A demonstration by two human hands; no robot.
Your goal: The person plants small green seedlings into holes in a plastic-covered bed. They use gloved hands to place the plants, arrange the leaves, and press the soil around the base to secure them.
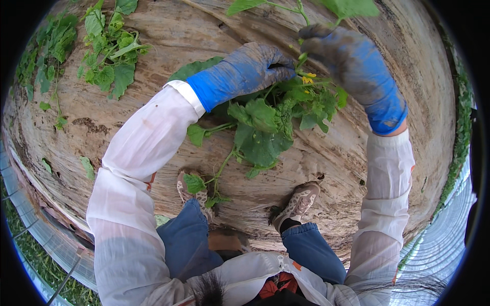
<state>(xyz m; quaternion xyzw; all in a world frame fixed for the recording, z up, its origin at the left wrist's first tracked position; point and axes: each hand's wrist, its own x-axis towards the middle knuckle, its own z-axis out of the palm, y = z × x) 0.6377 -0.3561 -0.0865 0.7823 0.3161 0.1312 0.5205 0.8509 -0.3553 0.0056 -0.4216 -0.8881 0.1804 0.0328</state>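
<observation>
A leafy green vine (pixel 264 143) with yellow flowers (pixel 307 79) spreads over the ground in front of me. My left hand (pixel 249 69), in a soil-stained blue glove, pinches the vine's stem near the flowers between thumb and fingers. Small green buds (pixel 302 57) show along the stem between the two hands. My right hand (pixel 344 63), in a matching dirty glove, is slightly blurred and curls beside the upper stem. A broad leaf (pixel 352 7) rises just beyond its fingertips. Whether those fingers grip the stem is hidden.
The ground is covered with soil-smeared plastic sheeting (pixel 183 34). More vines (pixel 109 57) grow at the upper left, with others (pixel 53 53) farther out. My shoes (pixel 298 202) stand on the sheeting near a trailing shoot (pixel 220 176). Clear film (pixel 436 244) curves along the right.
</observation>
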